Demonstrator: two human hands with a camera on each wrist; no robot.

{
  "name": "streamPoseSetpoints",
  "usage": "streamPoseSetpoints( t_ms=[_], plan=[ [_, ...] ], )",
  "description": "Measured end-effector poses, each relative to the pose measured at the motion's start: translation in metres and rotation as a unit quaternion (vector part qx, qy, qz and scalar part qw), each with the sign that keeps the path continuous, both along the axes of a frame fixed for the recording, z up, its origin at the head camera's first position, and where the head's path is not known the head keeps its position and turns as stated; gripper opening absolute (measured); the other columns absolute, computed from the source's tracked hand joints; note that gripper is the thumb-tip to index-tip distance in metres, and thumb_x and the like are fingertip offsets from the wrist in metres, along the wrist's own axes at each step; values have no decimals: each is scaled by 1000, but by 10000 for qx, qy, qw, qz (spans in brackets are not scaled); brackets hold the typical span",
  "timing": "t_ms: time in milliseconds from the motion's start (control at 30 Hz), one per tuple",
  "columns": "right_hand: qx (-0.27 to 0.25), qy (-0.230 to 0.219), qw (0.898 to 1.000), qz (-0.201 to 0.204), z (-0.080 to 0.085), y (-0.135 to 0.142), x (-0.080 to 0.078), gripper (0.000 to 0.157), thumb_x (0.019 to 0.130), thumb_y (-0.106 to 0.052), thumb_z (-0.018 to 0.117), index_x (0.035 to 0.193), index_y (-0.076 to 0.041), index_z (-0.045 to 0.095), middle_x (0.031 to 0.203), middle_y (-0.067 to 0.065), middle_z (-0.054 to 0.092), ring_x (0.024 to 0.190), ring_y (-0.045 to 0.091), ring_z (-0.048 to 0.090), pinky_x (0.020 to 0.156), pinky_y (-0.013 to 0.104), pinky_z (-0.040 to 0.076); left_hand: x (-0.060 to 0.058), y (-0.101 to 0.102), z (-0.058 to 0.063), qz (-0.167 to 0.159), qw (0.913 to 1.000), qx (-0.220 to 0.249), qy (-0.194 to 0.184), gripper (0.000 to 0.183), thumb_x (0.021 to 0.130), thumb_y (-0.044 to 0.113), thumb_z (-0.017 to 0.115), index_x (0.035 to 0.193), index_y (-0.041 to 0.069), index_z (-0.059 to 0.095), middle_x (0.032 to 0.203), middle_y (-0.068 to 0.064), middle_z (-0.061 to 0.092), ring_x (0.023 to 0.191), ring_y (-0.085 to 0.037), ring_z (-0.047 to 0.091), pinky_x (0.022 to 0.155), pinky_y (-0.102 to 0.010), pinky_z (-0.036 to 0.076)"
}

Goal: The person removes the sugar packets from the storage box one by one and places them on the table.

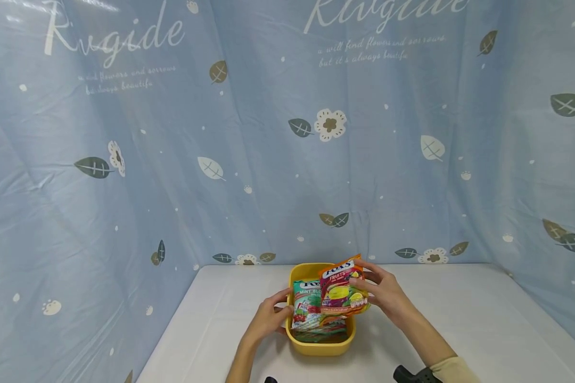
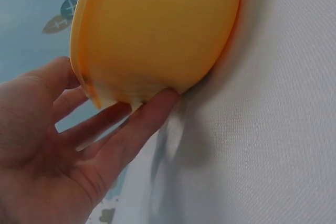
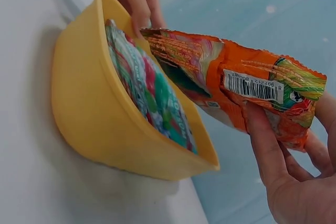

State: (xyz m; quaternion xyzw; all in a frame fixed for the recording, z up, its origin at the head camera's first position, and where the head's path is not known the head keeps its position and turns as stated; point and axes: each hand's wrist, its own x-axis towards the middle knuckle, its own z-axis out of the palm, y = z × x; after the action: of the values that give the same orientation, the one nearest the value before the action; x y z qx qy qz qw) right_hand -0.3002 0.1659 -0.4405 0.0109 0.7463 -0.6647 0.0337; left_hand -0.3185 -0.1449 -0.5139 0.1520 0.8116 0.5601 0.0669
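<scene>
1. Hands apart: the left hand [image 1: 267, 318] pinches the rim of the bin [image 1: 322, 349], the right hand [image 1: 388, 295] grips a packet [image 1: 341, 293] over the bin's right side.
2. Behind the bin hangs a creased blue curtain [image 1: 268, 159], printed with leaves.
3. Beneath the bin, a white table [image 1: 211, 319], finely woven.
4. Bin: smooth, yellow, round-cornered.
5. Inside the bin, crinkly green packets [image 1: 304, 314]; the gripped one, glossy red-orange.

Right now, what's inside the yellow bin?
A green mint packet, plus more green wrapping in the near end of the bin. The red fruits packet in the right hand blocks part of the head view; anything beneath the mint packet is hidden.
</scene>
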Motion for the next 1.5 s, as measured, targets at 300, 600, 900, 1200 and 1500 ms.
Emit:
streamPoseSetpoints(
  t_ms=[300,600,900,1200,1500],
  plan=[
    [115,80,9999,-10,3,17,-1,70,88,-38,72,149,-23,41,146,17,45,116,25,57,93,42,60,-1,1,2,-98,9999,70,-39,53,96,20,61,147,13,46,137,-24,53,102,-30,67,55,-39,63],
    [291,47,9995,-60,7,34,-1,75,89,-41,70,152,-22,35,150,18,40,117,24,56,94,40,59,-2,-1,0,-69,10000,30,-28,52,97,21,59,147,15,46,138,-22,52,100,-28,67,54,-39,62],
    [423,-13,9988,-230,8,50,0,78,89,-45,69,154,-24,31,151,17,37,120,26,53,96,41,58,-2,-2,-1,-111,9998,109,-146,53,98,21,58,149,14,44,141,-23,50,102,-27,67,53,-41,62],
    [507,-47,9981,-340,3,62,-3,80,89,-47,68,155,-24,29,152,18,37,121,27,53,96,41,58,-1,-3,-1,-206,9993,252,-182,54,99,21,57,150,15,42,141,-22,49,102,-27,67,54,-43,62],
    [594,-62,9972,-447,-1,73,-6,82,87,-49,69,155,-24,29,151,17,37,119,25,53,94,37,59,-1,-3,-1,-239,9992,270,-172,53,99,20,56,150,16,41,143,-22,48,102,-27,67,54,-43,62]
  ],
)
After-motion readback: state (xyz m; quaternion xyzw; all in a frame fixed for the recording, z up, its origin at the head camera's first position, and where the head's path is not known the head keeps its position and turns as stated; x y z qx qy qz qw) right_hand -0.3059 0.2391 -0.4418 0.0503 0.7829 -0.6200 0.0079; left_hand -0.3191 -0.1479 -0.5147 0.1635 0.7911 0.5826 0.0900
